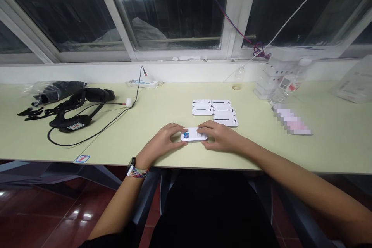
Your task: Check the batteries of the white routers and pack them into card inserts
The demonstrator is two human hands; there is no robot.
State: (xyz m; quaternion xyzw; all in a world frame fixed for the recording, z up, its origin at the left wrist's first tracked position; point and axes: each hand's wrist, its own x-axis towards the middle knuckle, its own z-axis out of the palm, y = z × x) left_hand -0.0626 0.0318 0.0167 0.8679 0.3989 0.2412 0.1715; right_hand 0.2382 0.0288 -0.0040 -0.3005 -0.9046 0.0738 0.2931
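Observation:
A small white slab with rounded corners and a blue sticker (pixel 193 135) lies flat at the front of the table. My left hand (pixel 162 143) pinches its left end between thumb and fingers. At the right end, my right hand (pixel 221 135) holds it the same way, fingertips resting on the top and the thumb at the near edge. Just beyond are several similar white slabs (pixel 222 111) in two columns, each with a black line and some with a "W" mark. Whether the held piece has the same marks on its underside is hidden.
On the left lie a black headset (pixel 84 108) with a cable and a dark bundle in clear plastic (pixel 56 91). A power strip (pixel 143 83) sits by the wall. To the right stand white boxes (pixel 266 81), a clear bottle (pixel 290 81) and a plastic bag (pixel 356 81).

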